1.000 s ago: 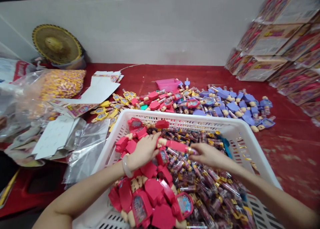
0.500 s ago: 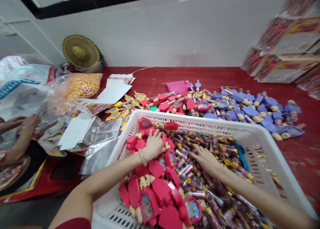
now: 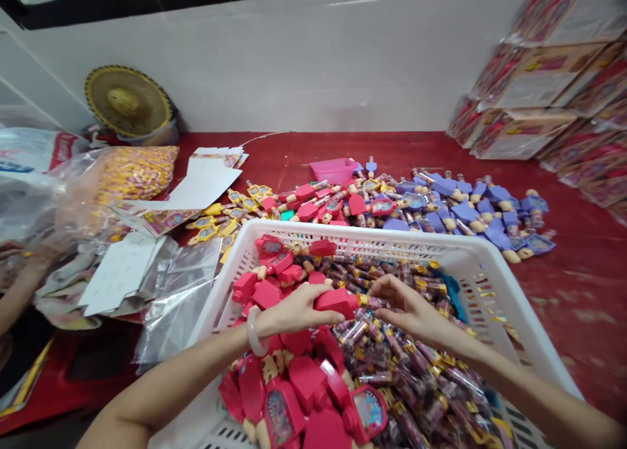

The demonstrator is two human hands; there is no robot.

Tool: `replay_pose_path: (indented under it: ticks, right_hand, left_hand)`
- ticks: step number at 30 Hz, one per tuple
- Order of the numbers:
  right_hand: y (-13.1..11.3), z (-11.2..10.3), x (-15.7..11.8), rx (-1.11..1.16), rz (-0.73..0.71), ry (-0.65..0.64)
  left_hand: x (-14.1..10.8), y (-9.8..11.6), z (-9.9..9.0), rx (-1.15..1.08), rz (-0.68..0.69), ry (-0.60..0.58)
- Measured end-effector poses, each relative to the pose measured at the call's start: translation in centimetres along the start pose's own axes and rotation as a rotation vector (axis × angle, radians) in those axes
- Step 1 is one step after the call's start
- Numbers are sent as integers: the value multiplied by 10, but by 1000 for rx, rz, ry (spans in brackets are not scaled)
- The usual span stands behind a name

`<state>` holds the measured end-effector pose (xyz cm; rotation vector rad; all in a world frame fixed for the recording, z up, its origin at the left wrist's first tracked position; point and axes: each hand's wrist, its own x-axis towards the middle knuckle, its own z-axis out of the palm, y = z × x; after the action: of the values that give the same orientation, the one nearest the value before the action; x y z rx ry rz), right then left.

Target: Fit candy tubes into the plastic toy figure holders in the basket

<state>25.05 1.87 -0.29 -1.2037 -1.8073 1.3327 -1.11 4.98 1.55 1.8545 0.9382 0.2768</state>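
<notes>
My left hand [image 3: 298,310], with a pale bangle at the wrist, grips a red plastic toy [image 3: 337,302] above the white basket [image 3: 377,235]. Between the fingertips of my right hand [image 3: 409,307] is a small clear tube [image 3: 375,302] with a yellow end. That yellow end meets the right end of the red toy; whether it is inside I cannot tell. Below, red toys [image 3: 311,377] with picture windows and beige knobs fill the basket's left side. Loose tubes [image 3: 416,371] with yellow caps lie heaped on the right.
Behind the basket lie yellow toys [image 3: 206,232], more red ones and purple toys [image 3: 465,211], beside a pink scoop [image 3: 334,170]. Packaged boxes [image 3: 529,132] are stacked at right. Cards [image 3: 117,269], clear bags [image 3: 181,299] and another person's arm [image 3: 27,286] are at left.
Both hands have risen from the heaps and come together. The left has picked up a red toy, the right a tube. The view has shifted somewhat to the right.
</notes>
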Motion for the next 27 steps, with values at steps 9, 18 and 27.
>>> replay_pose_path:
  ticks: [9,18,27]
  right_hand:
    - [0,22,-15,-653,-313,-79]
    - [-11,26,-23,-912,-704,53]
    - [-36,28,-38,-954,-763,-52]
  left_hand:
    - [-12,8,3,136,28,-85]
    - [-19,23,2,33,-12,-140]
    - [-21,19,13,-501,-347,-402]
